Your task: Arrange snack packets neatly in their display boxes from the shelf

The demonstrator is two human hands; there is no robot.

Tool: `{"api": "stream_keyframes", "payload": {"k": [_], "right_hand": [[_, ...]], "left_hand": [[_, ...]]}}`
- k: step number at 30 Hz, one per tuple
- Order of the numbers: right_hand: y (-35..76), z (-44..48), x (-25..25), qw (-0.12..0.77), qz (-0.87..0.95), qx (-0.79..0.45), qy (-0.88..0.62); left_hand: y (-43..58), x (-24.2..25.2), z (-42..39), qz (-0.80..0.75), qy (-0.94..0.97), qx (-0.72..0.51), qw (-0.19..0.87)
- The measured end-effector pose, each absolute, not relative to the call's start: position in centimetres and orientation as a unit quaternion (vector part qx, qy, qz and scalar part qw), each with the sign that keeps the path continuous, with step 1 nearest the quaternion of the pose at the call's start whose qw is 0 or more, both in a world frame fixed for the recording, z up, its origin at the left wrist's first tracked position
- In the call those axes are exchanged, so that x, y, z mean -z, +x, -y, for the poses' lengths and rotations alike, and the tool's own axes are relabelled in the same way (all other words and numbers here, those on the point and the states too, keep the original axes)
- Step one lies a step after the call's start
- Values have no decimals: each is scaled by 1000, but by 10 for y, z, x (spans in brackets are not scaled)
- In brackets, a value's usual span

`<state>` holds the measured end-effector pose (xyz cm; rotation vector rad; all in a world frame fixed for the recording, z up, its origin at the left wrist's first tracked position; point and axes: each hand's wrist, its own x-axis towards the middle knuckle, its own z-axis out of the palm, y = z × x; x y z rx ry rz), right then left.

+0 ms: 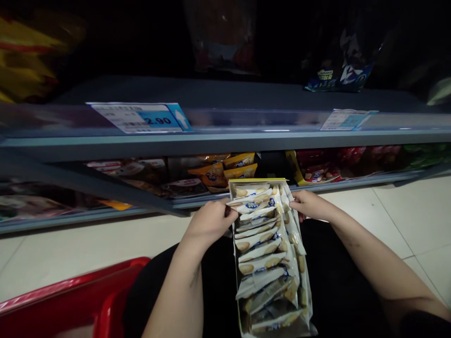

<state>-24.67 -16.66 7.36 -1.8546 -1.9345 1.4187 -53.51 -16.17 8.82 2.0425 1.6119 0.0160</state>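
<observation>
A long open cardboard box (237, 277) rests across my lap, packed with a row of white snack packets (259, 240) standing on edge, with more along its right side. My left hand (211, 223) is closed at the box's upper left edge, fingers pinching the left corner of a white packet (251, 201) that pokes over the rim. Part of the fingertips is hidden. On the opposite side, my right hand (310, 205) grips the upper right edge of the box, thumb over the rim and fingers curled beneath.
The low shelf (197, 203) ahead holds orange snack bags (209, 176) and a yellow-edged box of red packets (319, 173). Above it juts a shelf edge (225, 145) with a price tag (141, 117). A red plastic basket (70, 286) stands on the tiled floor at lower left.
</observation>
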Motion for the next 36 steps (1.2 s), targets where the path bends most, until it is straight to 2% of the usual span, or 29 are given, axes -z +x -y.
{"api": "stream_keyframes", "payload": {"k": [3, 5, 9, 11, 13, 17, 20, 24, 26, 29, 36], "right_hand": [[-244, 167, -78, 47, 662, -428, -614], [-243, 169, -87, 74, 691, -354, -626], [-250, 178, -105, 253, 707, -132, -647], [-259, 183, -107, 316, 713, -91, -619], [-269, 187, -102, 331, 727, -114, -590], [-286, 188, -83, 281, 770, -167, -548], [-295, 187, -75, 263, 772, -202, -542], [-301, 189, -77, 377, 684, -311, -541], [-302, 191, -78, 425, 637, -385, -516], [-301, 191, -77, 425, 614, -462, -478], [-302, 186, -74, 442, 648, -377, -492]], "left_hand": [[-546, -91, 168, -599, 747, -19, 289], [-555, -96, 174, -591, 741, -59, 314], [-564, -106, 180, -552, 744, -170, 336], [-562, -106, 178, -538, 748, -210, 326], [-557, -102, 173, -533, 752, -228, 313], [-547, -92, 168, -523, 769, -219, 297], [-539, -91, 170, -542, 747, -276, 268], [-532, -94, 176, -544, 694, -363, 301], [-531, -95, 177, -531, 691, -348, 345], [-530, -95, 177, -541, 695, -302, 364], [-530, -100, 180, -539, 715, -316, 314]]}}
